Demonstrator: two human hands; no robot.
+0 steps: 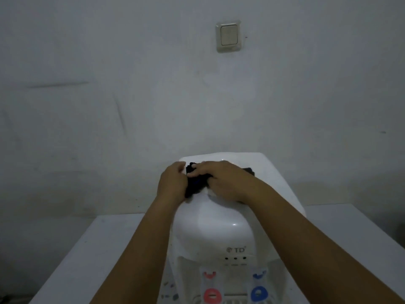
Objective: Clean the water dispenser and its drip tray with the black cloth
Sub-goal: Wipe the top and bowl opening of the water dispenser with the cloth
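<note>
Both hands meet on top of the dispenser [219,220], the left hand [173,183] and right hand [223,183] apparently gripping the black cloth [197,183] bunched between them to wipe, the tray [232,301] far below.

The water dispenser [221,229] is plain glossy white, with grey "TD" lettering [236,250] on its front and three small dark dots beneath. Its two taps differ in colour — the left tap [212,295] is red, the right tap [259,293] blue. The cloth [197,183] bunched on top is solid black, with no pattern visible. The table [92,260] beneath is white, faintly speckled. The wall [109,84] is a dull grey-white, smudged, and its switch [229,36] is cream — slightly yellowed.
</note>
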